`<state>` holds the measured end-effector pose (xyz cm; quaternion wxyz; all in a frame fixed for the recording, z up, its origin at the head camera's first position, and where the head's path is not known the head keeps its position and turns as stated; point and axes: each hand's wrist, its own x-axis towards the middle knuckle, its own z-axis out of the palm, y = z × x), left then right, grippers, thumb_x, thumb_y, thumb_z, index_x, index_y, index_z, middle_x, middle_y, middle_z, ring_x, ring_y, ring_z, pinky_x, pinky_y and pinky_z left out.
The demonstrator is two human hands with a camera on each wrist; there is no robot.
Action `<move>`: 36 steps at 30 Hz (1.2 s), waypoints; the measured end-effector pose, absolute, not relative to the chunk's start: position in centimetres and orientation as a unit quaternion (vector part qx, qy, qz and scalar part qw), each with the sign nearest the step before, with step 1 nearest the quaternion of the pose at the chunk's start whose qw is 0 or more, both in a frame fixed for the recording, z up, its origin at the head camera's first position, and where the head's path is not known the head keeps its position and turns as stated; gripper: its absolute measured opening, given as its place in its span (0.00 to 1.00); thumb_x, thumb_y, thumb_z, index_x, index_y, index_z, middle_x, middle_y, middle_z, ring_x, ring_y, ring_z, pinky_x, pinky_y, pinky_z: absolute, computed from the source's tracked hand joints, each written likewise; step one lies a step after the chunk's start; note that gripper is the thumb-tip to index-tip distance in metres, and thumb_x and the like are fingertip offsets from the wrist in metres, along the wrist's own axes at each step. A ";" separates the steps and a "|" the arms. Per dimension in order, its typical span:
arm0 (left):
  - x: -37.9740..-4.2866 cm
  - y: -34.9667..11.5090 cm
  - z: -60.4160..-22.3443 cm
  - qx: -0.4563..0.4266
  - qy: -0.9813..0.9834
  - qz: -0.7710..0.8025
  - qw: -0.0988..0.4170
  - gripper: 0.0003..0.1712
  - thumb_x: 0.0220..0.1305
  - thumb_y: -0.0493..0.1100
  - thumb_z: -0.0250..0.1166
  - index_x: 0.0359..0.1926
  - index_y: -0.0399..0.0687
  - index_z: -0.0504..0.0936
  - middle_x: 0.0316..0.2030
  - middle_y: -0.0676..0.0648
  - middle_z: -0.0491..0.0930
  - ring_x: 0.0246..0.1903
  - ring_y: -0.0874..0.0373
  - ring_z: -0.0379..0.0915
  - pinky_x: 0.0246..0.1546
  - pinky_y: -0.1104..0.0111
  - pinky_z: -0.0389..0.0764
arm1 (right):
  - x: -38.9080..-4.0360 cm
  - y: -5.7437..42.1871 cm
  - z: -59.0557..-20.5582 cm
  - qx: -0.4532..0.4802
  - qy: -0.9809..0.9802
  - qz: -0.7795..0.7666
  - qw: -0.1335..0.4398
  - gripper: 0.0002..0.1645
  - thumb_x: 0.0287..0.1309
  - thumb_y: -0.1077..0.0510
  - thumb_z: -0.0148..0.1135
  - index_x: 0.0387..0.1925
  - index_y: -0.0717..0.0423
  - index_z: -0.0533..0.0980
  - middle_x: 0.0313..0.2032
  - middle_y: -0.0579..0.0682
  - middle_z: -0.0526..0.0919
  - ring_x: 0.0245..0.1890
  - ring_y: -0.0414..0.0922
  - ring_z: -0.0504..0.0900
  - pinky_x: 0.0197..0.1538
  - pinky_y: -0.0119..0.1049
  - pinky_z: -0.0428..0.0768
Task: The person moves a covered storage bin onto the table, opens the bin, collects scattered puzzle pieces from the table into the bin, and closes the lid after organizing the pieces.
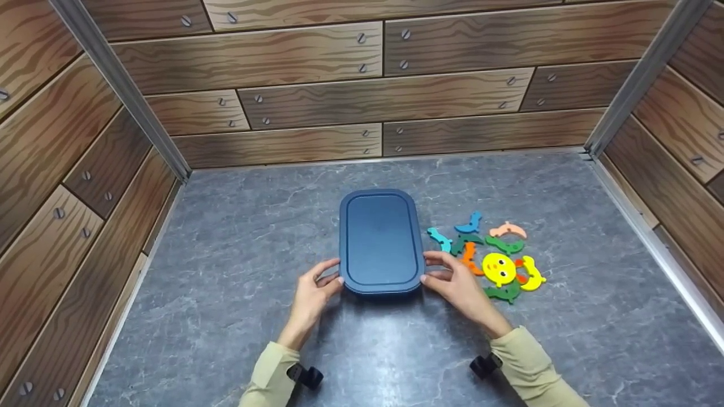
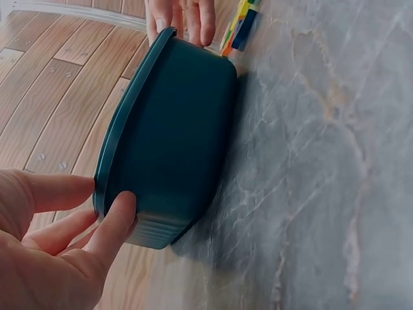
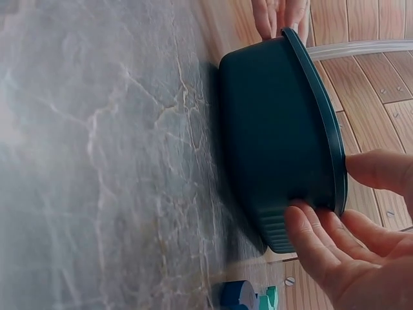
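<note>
- Centrally on the grey table (image 1: 226, 316), the blue lidded box (image 1: 382, 240) lies with its long axis front to back.
- Left hand (image 1: 312, 291) and right hand (image 1: 458, 285) flank its near end, equally close, half-curled fingers pinching it.

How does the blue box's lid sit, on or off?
On: the lid covers the whole top of the box, with no opening visible. Whether it's fully sealed, I cannot tell.
</note>
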<state>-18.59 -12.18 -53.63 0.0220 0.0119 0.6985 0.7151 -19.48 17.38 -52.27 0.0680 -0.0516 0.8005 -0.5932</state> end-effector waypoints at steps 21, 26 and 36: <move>-15.6 -12.0 -53.8 0.016 0.670 0.741 0.031 0.28 0.65 0.28 0.60 0.66 0.30 0.70 0.61 0.28 0.70 0.59 0.42 0.72 0.51 0.61 0.79 | -17.4 17.8 -53.0 -0.053 0.790 -0.608 0.057 0.29 0.59 0.62 0.69 0.62 0.58 0.73 0.55 0.59 0.78 0.50 0.55 0.82 0.48 0.39 0.82; -15.1 -11.8 -53.9 0.019 0.666 0.745 0.030 0.28 0.64 0.27 0.61 0.65 0.29 0.70 0.62 0.27 0.69 0.59 0.41 0.73 0.52 0.58 0.79 | -17.0 18.1 -53.2 -0.060 0.781 -0.618 0.063 0.30 0.59 0.61 0.69 0.63 0.59 0.72 0.56 0.61 0.77 0.51 0.58 0.81 0.48 0.38 0.82; -14.3 -11.5 -54.0 0.016 0.659 0.751 0.034 0.27 0.65 0.27 0.61 0.65 0.29 0.70 0.61 0.27 0.70 0.59 0.42 0.72 0.50 0.60 0.80 | -16.0 18.5 -53.1 -0.061 0.780 -0.620 0.064 0.30 0.59 0.61 0.68 0.63 0.59 0.72 0.55 0.61 0.77 0.50 0.54 0.82 0.48 0.36 0.81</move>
